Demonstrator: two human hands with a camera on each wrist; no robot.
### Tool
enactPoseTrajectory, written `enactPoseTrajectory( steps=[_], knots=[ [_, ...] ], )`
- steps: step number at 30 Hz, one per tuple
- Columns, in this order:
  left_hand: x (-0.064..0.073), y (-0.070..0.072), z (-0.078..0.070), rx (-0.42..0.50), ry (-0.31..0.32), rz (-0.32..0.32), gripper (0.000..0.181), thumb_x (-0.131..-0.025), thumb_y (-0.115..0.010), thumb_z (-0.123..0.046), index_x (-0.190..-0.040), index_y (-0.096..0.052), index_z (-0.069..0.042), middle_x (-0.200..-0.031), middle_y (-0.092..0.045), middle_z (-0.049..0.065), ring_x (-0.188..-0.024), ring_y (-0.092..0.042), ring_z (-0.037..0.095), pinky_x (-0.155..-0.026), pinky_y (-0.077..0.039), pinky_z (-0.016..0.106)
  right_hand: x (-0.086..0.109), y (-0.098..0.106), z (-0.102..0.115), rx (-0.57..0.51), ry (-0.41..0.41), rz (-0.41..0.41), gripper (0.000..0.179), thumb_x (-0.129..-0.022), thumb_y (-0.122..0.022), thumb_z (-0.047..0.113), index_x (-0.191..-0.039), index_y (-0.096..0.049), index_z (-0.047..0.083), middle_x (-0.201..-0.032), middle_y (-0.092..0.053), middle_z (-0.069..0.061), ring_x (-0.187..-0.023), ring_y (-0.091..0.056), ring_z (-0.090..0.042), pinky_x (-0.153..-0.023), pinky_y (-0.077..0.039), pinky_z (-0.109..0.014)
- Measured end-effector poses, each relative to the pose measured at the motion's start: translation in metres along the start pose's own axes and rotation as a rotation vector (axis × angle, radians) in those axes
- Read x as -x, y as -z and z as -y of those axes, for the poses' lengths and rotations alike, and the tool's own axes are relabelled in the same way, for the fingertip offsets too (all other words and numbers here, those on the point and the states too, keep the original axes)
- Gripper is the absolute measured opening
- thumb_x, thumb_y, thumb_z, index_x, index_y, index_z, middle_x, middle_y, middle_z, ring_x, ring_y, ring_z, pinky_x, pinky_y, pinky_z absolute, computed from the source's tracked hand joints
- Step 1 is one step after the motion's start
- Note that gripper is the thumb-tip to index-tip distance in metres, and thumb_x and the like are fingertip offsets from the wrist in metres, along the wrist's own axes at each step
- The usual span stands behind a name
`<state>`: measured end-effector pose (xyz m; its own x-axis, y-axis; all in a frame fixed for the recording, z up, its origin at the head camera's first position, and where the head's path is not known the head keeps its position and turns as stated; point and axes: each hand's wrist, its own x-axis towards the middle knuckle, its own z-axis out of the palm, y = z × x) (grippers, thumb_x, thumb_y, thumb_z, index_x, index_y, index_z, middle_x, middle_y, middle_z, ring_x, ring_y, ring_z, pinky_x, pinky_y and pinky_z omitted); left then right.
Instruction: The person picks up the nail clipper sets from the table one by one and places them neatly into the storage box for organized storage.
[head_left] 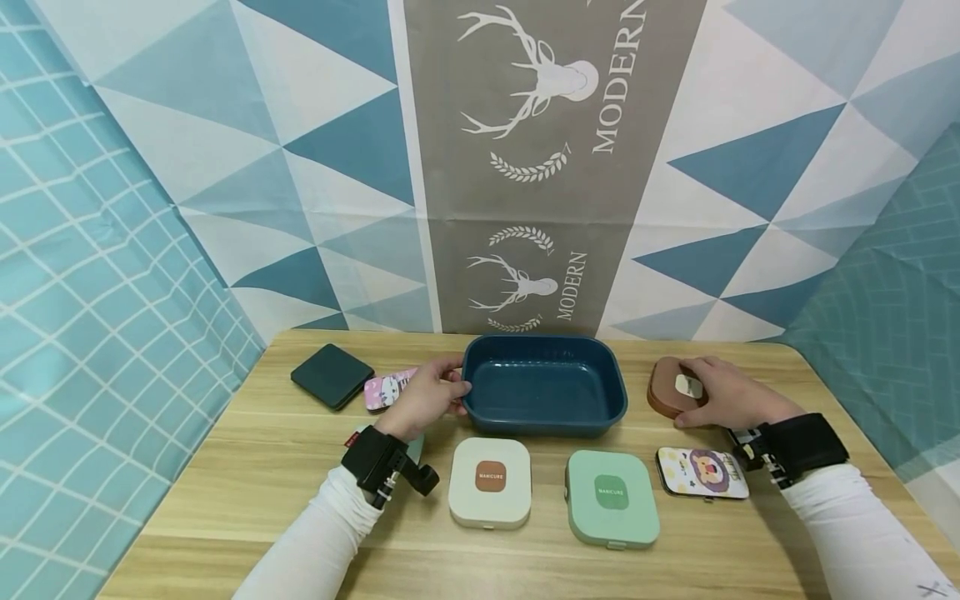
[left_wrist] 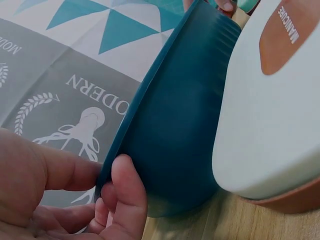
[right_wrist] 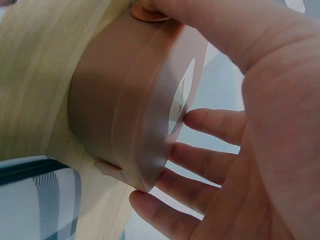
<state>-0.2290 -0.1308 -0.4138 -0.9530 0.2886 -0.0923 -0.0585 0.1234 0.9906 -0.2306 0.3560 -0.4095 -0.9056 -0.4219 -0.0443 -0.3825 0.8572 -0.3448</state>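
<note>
My left hand (head_left: 426, 400) pinches the left rim of a dark blue rectangular dish (head_left: 543, 428), with thumb and fingers on either side of the edge in the left wrist view. Over a round-cornered brown case (head_left: 664, 385) with a pale label lies my right hand (head_left: 733, 393). Its thumb (right_wrist: 175, 10) is at one side of the case and its fingers reach across the lid, as the right wrist view shows. A cream manicure case (head_left: 489, 505) stands in front of the dish, close to my left hand.
Nearer me are a mint green manicure case (head_left: 626, 517) and a flat case with a lion picture (head_left: 678, 479). At the left lie a dark square case (head_left: 332, 375), a pink cartoon case (head_left: 381, 393) and a pale green item (head_left: 415, 450), partly hidden by my left wrist.
</note>
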Motion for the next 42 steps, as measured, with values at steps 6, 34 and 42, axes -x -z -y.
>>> enactPoseTrajectory(
  steps=[6, 34, 42],
  knots=[
    [0.0008, -0.0008, -0.0007, -0.031, 0.006, -0.026, 0.055, -0.104, -0.057, 0.005, -0.157, -0.042, 0.009, -0.106, -0.047, 0.013, -0.073, -0.059, 0.018, -0.067, -0.059, 0.026, -0.0001, -0.0007, 0.0002, -0.013, 0.0, -0.003, 0.106, -0.081, -0.093, 0.042, -0.153, -0.04, -0.014, -0.147, -0.046, -0.038, -0.129, -0.051, -0.051, -0.099, -0.049, -0.063],
    [-0.0006, -0.0034, -0.0012, -0.01, 0.042, -0.058, 0.059, -0.101, -0.053, 0.007, -0.159, -0.042, 0.003, -0.107, -0.047, 0.014, -0.077, -0.059, 0.019, -0.068, -0.059, 0.027, 0.0022, -0.0042, -0.0015, -0.006, -0.01, -0.048, 0.105, -0.081, -0.091, 0.047, -0.154, -0.042, -0.01, -0.146, -0.047, -0.036, -0.128, -0.049, -0.051, -0.099, -0.048, -0.066],
    [0.0001, -0.0033, -0.003, 0.011, 0.046, -0.058, 0.061, -0.1, -0.052, 0.009, -0.159, -0.042, 0.003, -0.107, -0.047, 0.014, -0.078, -0.058, 0.02, -0.067, -0.058, 0.026, 0.0004, -0.002, -0.0017, 0.017, 0.016, -0.085, 0.104, -0.08, -0.093, 0.046, -0.155, -0.044, -0.007, -0.145, -0.049, -0.034, -0.124, -0.053, -0.046, -0.097, -0.05, -0.063]
  ],
)
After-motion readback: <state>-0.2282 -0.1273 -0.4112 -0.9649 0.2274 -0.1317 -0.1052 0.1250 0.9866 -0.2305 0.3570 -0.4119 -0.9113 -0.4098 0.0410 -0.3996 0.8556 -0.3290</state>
